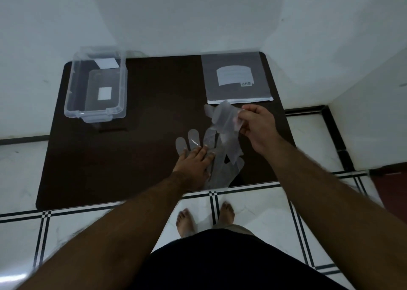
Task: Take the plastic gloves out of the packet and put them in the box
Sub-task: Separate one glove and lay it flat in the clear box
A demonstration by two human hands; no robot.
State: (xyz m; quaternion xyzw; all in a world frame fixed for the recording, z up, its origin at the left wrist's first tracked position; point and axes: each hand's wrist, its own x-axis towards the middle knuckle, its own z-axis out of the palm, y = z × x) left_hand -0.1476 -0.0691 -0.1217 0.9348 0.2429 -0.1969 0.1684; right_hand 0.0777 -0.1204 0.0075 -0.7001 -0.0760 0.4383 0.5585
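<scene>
At the bottom of the frame, a person's dark shorts and bare feet (186,221) show on white floor tiles, with both forearms reaching up toward a dark table (132,157). Near the table's front edge, just right of centre, the left hand (195,163) lies flat with fingers spread, pressing down on clear plastic gloves (220,157) that lie loose on the surface. Just above and to the right, the right hand (257,126) pinches one glove (224,115) between thumb and fingertips, lifted off the pile. Further back, at upper right, the grey packet (236,78) lies flat, its opening toward the hands. At upper left, well apart from the gloves, sits a clear box (97,111), lid off; a flat clear sheet seems to lie inside.

The gloves look to be out of the packet and being separated. Next, the pinched glove would need carrying left across the table to the box.
</scene>
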